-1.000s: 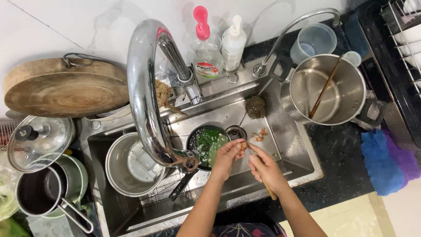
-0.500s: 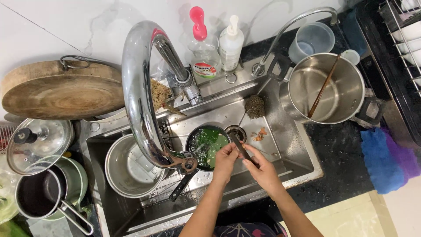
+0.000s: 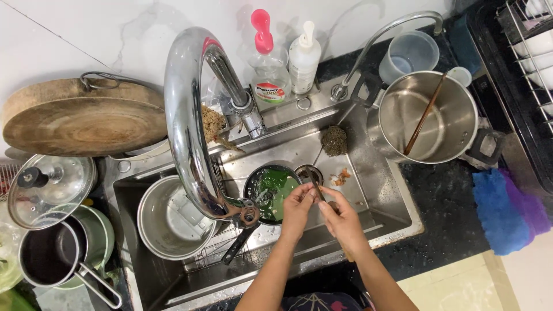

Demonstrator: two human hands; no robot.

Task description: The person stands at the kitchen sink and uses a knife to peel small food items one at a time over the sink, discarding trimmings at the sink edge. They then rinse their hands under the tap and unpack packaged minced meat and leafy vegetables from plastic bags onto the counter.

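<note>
Hands [image 3: 322,210] gripping thin brown stick [image 3: 315,187], over sink [image 3: 374,190]

Left hand [image 3: 298,204]: fingers pinching a thin stick [image 3: 315,185] over the sink [image 3: 374,190].
Right hand [image 3: 341,216]: gripping the same stick lower down.
Pan [image 3: 271,187]: green residue, beside both hands.

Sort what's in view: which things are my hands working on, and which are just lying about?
In hand:
left hand and right hand, both holding a thin utensil
small pan of green residue
sink drain

Lying about:
steel pot
wooden boards
soap bottles
steel bowl
glass lid
</note>
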